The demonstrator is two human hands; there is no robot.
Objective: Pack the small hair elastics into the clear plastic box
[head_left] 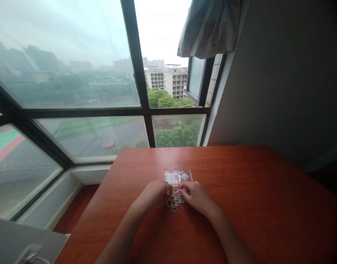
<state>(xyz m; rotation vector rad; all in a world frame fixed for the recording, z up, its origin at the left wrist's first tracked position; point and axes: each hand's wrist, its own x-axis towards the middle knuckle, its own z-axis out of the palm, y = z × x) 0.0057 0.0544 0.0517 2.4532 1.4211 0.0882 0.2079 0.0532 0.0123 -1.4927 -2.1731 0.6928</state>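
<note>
Several small pastel rings (174,208) lie in a loose pile on the reddish-brown table, between my two hands. Just beyond them is a clear, flat plastic bag or case (185,175) with white print. My left hand (158,193) is at the left edge of the pile with its fingers curled; whatever its fingertips hold, if anything, is hidden. At the right edge of the pile, my right hand (195,195) has its thumb and fingers bent together near the rings, and what lies between them is too small to make out.
The wooden table (253,190) reaches up to a dark-framed window (102,112). A curtain (209,29) hangs at the upper right beside a wall. At the lower left is a pale surface (17,238) with a white cable on it.
</note>
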